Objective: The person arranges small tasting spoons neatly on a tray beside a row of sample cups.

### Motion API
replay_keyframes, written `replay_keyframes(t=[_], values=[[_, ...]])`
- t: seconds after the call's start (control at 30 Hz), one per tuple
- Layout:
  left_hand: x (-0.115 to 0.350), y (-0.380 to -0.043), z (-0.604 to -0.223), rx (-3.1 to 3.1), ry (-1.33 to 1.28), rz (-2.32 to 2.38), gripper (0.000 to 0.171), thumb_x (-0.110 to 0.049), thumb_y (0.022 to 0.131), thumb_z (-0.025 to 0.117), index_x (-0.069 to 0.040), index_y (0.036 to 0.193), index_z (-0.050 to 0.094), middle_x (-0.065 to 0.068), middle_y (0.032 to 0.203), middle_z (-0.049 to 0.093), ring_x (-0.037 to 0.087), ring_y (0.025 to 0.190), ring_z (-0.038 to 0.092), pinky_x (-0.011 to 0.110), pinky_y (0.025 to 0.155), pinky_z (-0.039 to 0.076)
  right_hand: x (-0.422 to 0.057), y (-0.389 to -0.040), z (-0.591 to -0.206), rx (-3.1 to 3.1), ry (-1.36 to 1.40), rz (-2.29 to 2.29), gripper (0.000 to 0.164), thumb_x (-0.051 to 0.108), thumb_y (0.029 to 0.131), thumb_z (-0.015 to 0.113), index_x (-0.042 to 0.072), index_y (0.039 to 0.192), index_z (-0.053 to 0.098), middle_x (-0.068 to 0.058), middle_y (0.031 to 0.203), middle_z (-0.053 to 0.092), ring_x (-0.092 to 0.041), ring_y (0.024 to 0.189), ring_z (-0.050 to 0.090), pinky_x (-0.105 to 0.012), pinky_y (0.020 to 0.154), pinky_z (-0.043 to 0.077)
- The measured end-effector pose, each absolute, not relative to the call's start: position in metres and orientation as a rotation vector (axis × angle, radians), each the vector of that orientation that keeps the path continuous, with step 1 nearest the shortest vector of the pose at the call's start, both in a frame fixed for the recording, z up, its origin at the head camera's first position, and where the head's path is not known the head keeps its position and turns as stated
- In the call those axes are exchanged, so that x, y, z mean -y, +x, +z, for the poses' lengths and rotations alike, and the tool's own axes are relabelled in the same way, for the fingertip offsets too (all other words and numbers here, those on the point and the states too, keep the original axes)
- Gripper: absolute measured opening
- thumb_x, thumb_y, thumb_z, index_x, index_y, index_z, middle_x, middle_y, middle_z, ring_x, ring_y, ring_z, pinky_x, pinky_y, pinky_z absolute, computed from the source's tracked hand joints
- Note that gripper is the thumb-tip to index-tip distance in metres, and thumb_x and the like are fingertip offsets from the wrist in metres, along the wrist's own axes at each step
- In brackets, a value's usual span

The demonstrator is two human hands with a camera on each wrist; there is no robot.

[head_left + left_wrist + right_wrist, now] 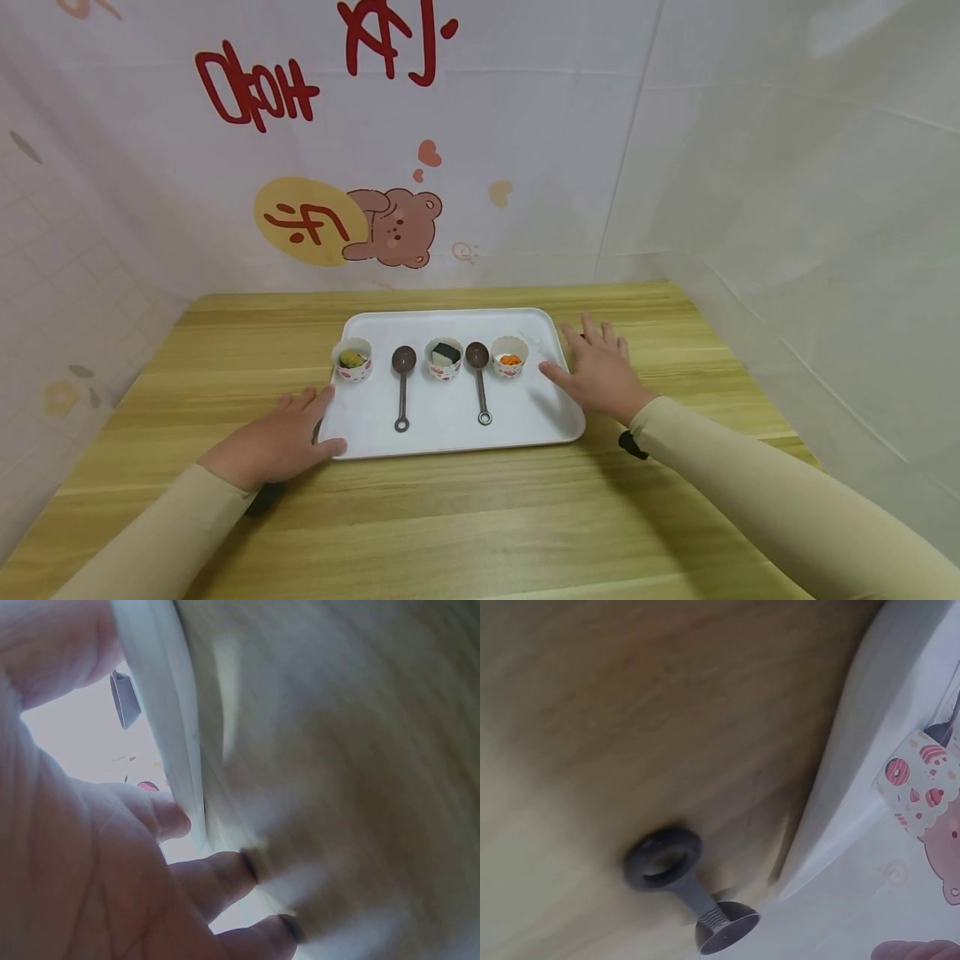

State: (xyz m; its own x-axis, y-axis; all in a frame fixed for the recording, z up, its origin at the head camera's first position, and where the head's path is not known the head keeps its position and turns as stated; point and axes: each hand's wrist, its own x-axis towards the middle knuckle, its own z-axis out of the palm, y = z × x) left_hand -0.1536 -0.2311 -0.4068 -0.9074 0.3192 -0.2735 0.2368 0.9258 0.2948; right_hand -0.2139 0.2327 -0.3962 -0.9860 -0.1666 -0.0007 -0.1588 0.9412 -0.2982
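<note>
A white tray (pixel 442 421) lies on the wooden table, carrying three paper cups and two brown scoops. The left cup (pixel 360 373) holds something yellow-green, the middle cup (pixel 445 372) a seaweed-wrapped rice ball, the right cup (pixel 512 371) orange bits. One scoop (pixel 403 360) lies left of the middle cup, the other scoop (pixel 477 356) right of it. My left hand (pixel 273 442) is at the tray's left edge, thumb by the near corner. My right hand (pixel 600 375), fingers spread, extends over the right edge. Beneath it a third scoop (pixel 697 892) lies on the table, mostly hidden in the head view.
Wooden tabletop (pixel 450 517) stretches in front of the tray and to both sides. A white printed cloth (pixel 510 217) with a bear and red characters hangs behind the table. More white cloth (pixel 795 292) hangs along the right side.
</note>
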Motion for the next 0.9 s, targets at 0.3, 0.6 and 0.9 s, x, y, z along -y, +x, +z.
replay_keyframes(t=[0.3, 0.6, 0.9], values=[[0.231, -0.152, -0.407, -2.775, 0.418, 0.370, 0.099, -0.061, 0.098, 0.064, 0.006, 0.163, 0.028, 0.044, 0.162, 0.027, 0.072, 0.145, 0.022, 0.078, 0.111, 0.034, -0.243, -0.214, -0.397, -3.063, -0.250, -0.470, 0.082, 0.056, 0.103, 0.058, 0.011, 0.167, 0.031, -0.032, 0.173, 0.011, -0.063, 0.156, 0.006, -0.079, 0.122, 0.007], [0.231, -0.154, -0.406, -2.762, 0.397, 0.341, 0.101, -0.063, 0.098, 0.063, 0.005, 0.163, 0.027, 0.043, 0.163, 0.026, 0.072, 0.146, 0.022, 0.078, 0.111, 0.035, -0.256, -0.211, -0.396, -3.045, -0.264, -0.471, 0.071, 0.044, 0.106, 0.059, 0.013, 0.165, 0.035, -0.034, 0.171, 0.014, -0.065, 0.155, 0.010, -0.080, 0.121, 0.011], [0.230, -0.153, -0.406, -2.769, 0.402, 0.349, 0.100, -0.062, 0.098, 0.063, 0.006, 0.163, 0.027, 0.044, 0.162, 0.026, 0.072, 0.145, 0.023, 0.078, 0.111, 0.035, -0.266, -0.212, -0.397, -3.060, -0.317, -0.399, 0.065, 0.037, 0.107, 0.059, 0.006, 0.160, 0.042, -0.041, 0.163, 0.029, -0.066, 0.151, 0.022, -0.074, 0.124, 0.018]])
